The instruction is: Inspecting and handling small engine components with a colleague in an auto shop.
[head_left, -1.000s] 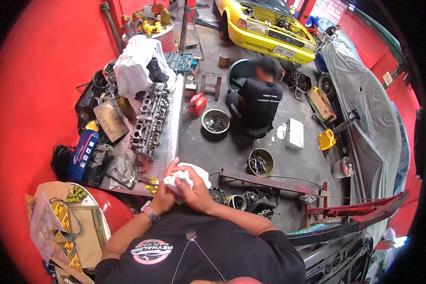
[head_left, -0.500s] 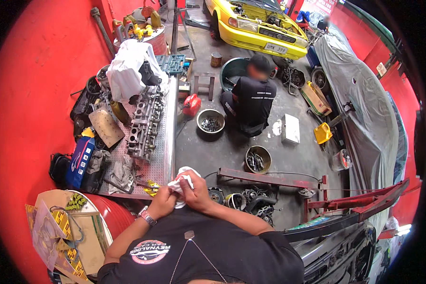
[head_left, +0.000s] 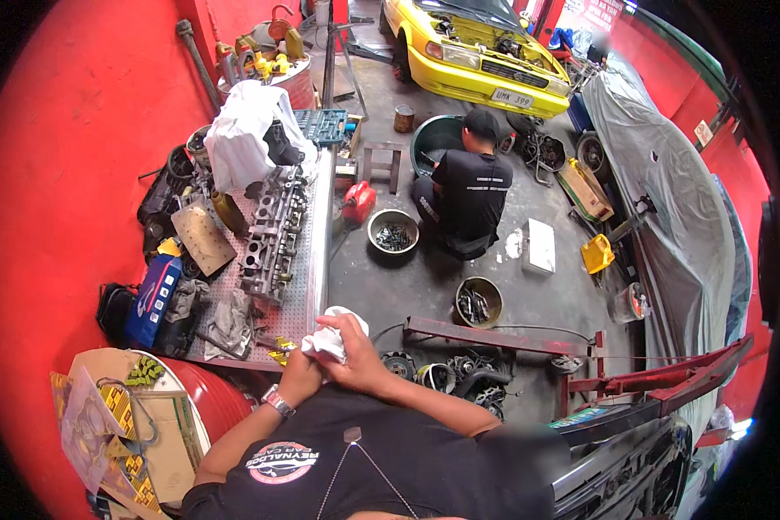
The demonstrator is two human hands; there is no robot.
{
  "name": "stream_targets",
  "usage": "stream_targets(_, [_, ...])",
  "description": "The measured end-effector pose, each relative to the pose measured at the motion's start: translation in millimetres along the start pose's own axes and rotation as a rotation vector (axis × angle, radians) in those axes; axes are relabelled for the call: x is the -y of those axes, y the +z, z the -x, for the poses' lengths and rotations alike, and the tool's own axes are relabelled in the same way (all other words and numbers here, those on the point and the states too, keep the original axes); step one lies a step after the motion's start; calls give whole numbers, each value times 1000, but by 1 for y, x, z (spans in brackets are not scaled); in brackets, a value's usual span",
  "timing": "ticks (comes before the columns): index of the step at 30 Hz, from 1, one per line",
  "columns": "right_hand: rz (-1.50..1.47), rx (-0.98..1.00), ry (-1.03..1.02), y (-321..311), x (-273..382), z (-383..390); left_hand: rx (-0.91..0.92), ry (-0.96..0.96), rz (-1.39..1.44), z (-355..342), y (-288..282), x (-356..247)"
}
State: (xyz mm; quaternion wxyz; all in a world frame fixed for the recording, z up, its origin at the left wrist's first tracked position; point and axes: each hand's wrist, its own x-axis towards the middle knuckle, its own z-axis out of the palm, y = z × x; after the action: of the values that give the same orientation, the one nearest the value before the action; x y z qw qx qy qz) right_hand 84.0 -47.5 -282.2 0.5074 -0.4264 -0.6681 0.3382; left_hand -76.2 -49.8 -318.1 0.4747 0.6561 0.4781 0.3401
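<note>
A crumpled white rag [head_left: 324, 345] is bunched between my two hands, just in front of my chest. My left hand [head_left: 301, 378] grips it from the left, a watch on that wrist. From the right, my right hand [head_left: 361, 365] wraps over it, the index finger and thumb lying across the cloth. Whether anything is inside the rag is hidden. Beyond my hands, a metal engine cylinder head [head_left: 273, 230] lies on the perforated metal workbench [head_left: 314, 260]. Grey used rags [head_left: 229, 322] lie at the bench's near end.
A co-worker in black [head_left: 472, 191] squats by a dark green tub [head_left: 428, 139]. Two metal basins [head_left: 393, 252] of small parts stand on the floor. A red steel frame [head_left: 503, 336] crosses at right, engine parts [head_left: 472, 368] below it. A red drum [head_left: 217, 394] stands near left.
My right hand's fingers have shifted over the rag, the index finger now stretched more across it. My left hand sits slightly lower. The whole view has shifted a little.
</note>
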Motion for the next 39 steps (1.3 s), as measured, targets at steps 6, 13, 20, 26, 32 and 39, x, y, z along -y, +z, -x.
stream_targets(6, [-72,52,-39,-8,-9,2,-113,24,-207,5,-1,-14])
stream_targets(13, [-146,-8,89,-10,-6,3,-166,262,-264,2,-3,-24])
stream_targets(20, [-107,-32,156,-16,-7,3,-74,250,-355,1,-4,-16])
stream_targets(26, [-61,-73,166,-24,-6,1,-154,304,-284,0,1,-10])
stream_targets(32, [29,-138,222,-37,-21,4,-234,394,-435,-14,-22,-46])
stream_targets(39, [323,-59,257,-84,-49,26,-564,1379,-177,-31,-98,-198])
